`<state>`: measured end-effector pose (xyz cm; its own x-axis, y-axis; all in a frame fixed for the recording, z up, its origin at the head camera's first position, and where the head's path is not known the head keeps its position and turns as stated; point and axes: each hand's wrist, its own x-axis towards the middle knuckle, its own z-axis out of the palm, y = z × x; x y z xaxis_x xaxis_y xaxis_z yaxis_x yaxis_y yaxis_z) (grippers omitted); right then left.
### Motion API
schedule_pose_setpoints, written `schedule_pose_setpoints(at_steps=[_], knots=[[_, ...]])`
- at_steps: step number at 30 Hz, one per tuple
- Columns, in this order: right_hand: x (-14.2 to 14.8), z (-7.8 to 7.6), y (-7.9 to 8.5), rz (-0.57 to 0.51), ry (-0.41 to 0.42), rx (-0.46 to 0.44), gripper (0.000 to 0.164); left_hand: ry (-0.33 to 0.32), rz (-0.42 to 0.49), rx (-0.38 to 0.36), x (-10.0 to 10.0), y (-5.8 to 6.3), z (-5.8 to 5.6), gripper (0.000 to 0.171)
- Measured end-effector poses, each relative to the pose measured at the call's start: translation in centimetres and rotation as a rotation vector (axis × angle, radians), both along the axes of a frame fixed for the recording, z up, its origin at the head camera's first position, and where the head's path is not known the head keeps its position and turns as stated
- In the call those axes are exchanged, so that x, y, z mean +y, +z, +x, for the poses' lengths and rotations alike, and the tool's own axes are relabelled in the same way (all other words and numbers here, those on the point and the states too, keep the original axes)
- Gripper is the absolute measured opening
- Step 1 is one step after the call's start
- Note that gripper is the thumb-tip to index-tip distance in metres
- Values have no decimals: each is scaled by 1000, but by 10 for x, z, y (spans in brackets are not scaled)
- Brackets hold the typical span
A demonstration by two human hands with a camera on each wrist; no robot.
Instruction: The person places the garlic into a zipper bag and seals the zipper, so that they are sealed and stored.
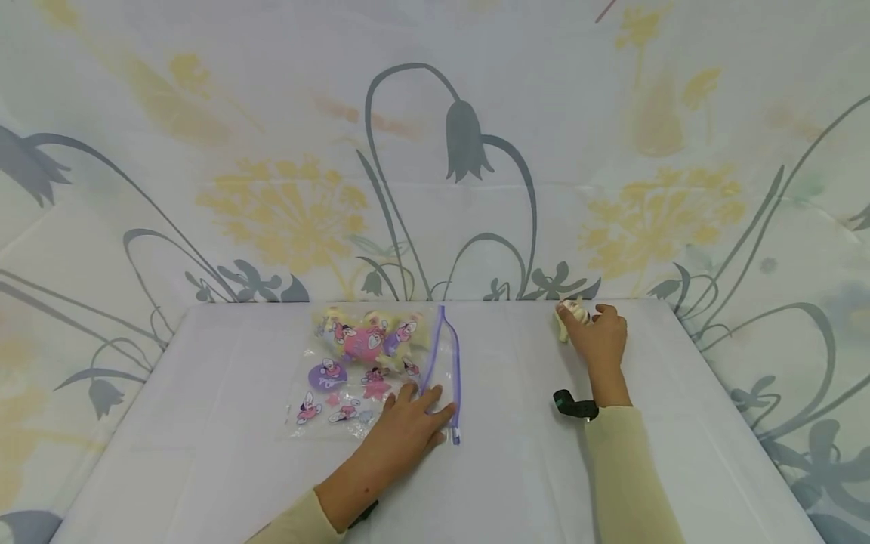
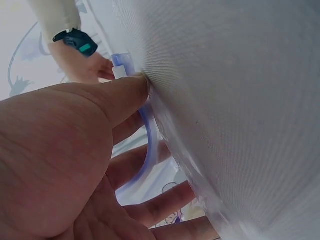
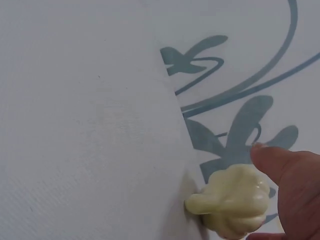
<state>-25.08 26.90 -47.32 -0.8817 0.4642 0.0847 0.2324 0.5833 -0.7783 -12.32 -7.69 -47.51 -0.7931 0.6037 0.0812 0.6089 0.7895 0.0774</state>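
Observation:
A clear zip bag (image 1: pixel 302 393) with pink and purple cartoon prints lies flat on the left half of the white table. Pale yellow pieces show through its upper part. My left hand (image 1: pixel 408 427) rests near its purple zip edge with fingers spread; in the left wrist view the thumb (image 2: pixel 125 95) lies by the plastic edge and purple strip. At the table's back right, a small cream lumpy figure (image 3: pixel 232 200) stands on the surface. My right hand (image 1: pixel 601 332) is around it, thumb and fingers apart; one fingertip stays clear of it in the right wrist view.
The white table (image 1: pixel 503 468) meets a floral cloth backdrop (image 1: pixel 435 227) just behind the figure and the bag. Similar cloth rises at both sides. A dark wrist camera (image 1: pixel 574 406) sticks out from my right wrist.

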Motion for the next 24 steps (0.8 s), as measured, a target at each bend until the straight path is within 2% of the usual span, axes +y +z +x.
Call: schedule_pose_setpoints(at_steps=[8,13,18,24], knots=[[-2,-2,-11,50,-10,79,73,-1,-12,0,0,4,1,43],[0,-3,-14,48,-23,99,71,1,-18,-3,0,5,1,43],[1,-2,-16,50,-27,126,62,5,-23,-27,1,6,2,44],[2,-4,-22,52,-17,220,48,9,-26,-34,0,6,3,44]])
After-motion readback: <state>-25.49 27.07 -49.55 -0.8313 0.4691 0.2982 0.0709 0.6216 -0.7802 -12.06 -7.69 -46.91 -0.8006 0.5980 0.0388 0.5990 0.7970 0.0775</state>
